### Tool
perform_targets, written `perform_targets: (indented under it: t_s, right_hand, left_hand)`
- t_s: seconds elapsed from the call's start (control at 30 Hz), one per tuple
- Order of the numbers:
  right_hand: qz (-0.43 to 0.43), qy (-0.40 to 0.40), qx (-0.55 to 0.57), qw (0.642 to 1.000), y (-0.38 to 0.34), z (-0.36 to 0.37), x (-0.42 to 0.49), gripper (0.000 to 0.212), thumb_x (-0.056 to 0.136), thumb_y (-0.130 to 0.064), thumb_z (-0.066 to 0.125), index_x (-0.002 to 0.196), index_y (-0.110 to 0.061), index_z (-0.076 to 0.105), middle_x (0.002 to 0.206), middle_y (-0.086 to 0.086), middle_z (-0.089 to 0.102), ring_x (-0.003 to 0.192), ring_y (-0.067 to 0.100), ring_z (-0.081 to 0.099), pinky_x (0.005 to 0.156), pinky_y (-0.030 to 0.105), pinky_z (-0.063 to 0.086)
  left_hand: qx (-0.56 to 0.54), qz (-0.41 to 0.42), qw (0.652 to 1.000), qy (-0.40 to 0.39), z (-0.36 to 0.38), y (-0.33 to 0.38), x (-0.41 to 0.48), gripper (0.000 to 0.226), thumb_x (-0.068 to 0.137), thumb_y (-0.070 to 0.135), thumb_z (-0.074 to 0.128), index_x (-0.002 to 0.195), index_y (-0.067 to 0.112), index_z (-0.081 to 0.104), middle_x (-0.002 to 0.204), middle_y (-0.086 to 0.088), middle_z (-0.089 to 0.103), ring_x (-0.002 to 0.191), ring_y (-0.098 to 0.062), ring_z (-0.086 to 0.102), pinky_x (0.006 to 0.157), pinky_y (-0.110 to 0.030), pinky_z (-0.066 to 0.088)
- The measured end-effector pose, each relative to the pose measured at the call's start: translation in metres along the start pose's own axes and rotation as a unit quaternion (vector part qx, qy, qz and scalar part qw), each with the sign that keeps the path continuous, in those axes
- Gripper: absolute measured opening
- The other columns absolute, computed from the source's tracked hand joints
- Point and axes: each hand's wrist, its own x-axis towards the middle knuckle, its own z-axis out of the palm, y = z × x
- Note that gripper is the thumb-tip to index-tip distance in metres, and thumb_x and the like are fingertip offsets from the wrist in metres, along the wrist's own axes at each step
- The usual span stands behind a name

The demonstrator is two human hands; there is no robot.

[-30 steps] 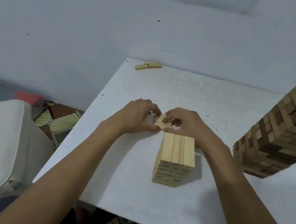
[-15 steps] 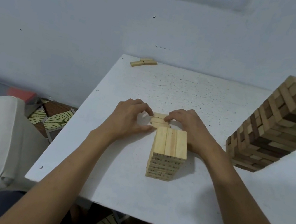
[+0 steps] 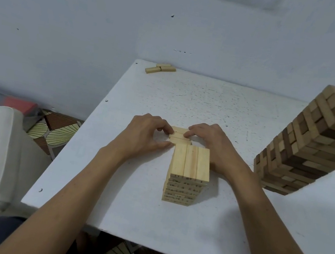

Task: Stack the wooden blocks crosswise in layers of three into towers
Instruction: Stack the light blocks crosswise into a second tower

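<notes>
Head view, blocks [image 3: 180, 131] between left hand [image 3: 145, 137], right hand [image 3: 214, 145]

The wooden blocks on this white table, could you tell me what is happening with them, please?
A person is building block towers. The left hand and right hand pinch a row of pale blocks lying on the table behind the short pale tower. A taller two-tone tower stands at the right; three loose blocks lie at the far corner.

A second ago the blocks [image 3: 179, 135] sat tilted and bunched between the fingertips, just behind the tower [image 3: 190, 163] top. Now they lie level, side by side in a row, and the left hand [image 3: 143, 137] and right hand [image 3: 213, 147] have drawn slightly apart, pinching the row from either end.
</notes>
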Motion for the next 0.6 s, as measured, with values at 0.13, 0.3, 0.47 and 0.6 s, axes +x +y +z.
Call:
perform_targets:
  t_s: [0.13,0.3,0.47,0.6]
  right_hand:
    - [-0.007,0.010,0.000,1.000,0.0020,0.0021,0.0007,0.038,0.085,-0.032,0.074,0.120,-0.023,0.067,0.136,-0.002,0.058,0.117,0.022,0.045,0.090,0.029,0.034]
    - [-0.009,0.007,-0.007,1.000,0.0046,0.0042,0.0035,0.037,0.084,-0.032,0.075,0.119,-0.023,0.067,0.135,-0.001,0.059,0.118,0.023,0.047,0.095,0.032,0.038]
    - [-0.010,0.010,-0.013,1.000,0.0054,0.0058,0.0059,0.040,0.083,-0.036,0.073,0.119,-0.022,0.067,0.135,0.000,0.059,0.119,0.024,0.048,0.096,0.033,0.038]
    - [-0.011,0.010,-0.008,1.000,0.0054,0.0052,0.0053,0.038,0.082,-0.030,0.076,0.119,-0.022,0.067,0.134,0.000,0.060,0.119,0.024,0.047,0.095,0.033,0.038]
  left_hand:
    - [-0.004,-0.004,1.000,0.004,0.0005,-0.0015,-0.0012,0.025,0.082,0.040,0.077,0.104,0.029,0.071,0.101,0.016,0.067,0.094,-0.003,0.052,0.078,-0.015,0.034]
    - [0.005,0.002,1.000,-0.007,-0.0020,-0.0017,0.0023,0.027,0.081,0.043,0.077,0.104,0.030,0.072,0.100,0.017,0.063,0.093,-0.003,0.051,0.078,-0.020,0.035]
    - [0.012,0.006,1.000,-0.010,-0.0039,-0.0010,0.0016,0.028,0.082,0.045,0.076,0.106,0.030,0.072,0.099,0.018,0.061,0.094,-0.005,0.052,0.080,-0.023,0.037]
    - [0.018,0.010,1.000,-0.024,-0.0054,-0.0031,0.0032,0.045,0.075,0.064,0.067,0.106,0.031,0.072,0.110,0.009,0.065,0.099,-0.010,0.054,0.087,-0.032,0.044]
